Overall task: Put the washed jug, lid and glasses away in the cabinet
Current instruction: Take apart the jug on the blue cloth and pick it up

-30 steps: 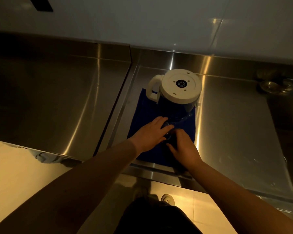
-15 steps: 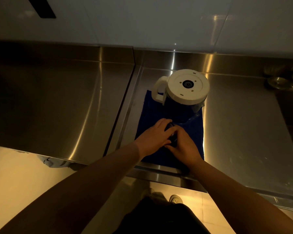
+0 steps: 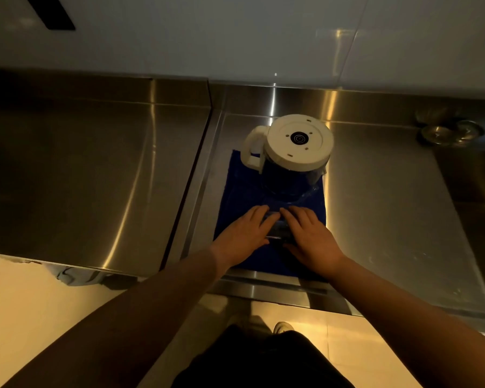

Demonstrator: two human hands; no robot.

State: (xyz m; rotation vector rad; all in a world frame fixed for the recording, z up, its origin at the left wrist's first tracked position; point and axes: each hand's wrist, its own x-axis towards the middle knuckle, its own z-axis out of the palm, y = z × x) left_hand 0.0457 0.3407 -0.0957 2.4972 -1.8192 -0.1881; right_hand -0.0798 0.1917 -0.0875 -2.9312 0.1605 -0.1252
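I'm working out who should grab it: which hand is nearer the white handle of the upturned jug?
Left. The left hand lies on the blue towel almost straight below the white handle; the right hand lies further right, off to the handle's side.

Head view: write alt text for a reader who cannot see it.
Both hands, left hand and right hand, rest side by side on a clear glass lying on a blue cloth on a steel counter. Behind them on the cloth stands an upturned jug, white base up.
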